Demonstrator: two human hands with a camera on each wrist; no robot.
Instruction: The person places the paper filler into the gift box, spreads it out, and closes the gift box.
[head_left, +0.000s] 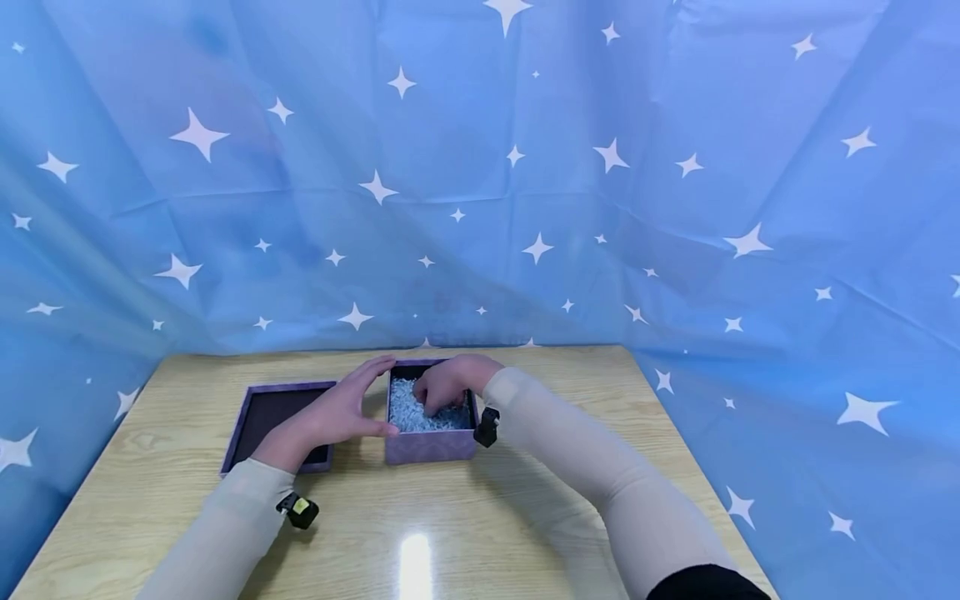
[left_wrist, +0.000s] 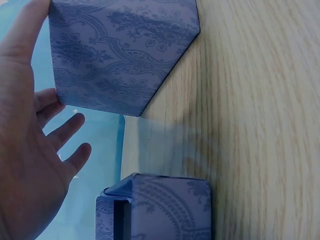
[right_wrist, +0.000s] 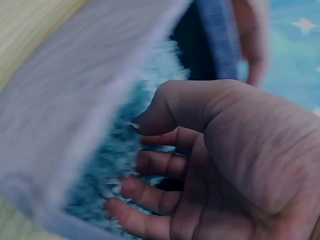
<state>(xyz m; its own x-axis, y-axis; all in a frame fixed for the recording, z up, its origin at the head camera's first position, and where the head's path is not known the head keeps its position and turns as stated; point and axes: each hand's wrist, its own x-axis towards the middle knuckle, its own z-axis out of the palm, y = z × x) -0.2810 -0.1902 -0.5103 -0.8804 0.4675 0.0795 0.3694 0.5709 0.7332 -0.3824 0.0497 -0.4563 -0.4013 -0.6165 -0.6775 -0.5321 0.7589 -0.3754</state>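
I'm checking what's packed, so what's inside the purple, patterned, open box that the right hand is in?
The box holds pale blue, shredded filler, with the right hand inside and some dark inner wall visible. Anything beneath the filler or behind the hand is covered.

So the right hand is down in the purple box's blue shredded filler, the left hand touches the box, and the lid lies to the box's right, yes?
Not quite: the lid lies to the left of the purple box, as the head view shows. The right hand is down in the blue shredded filler, and the left hand touches the box.
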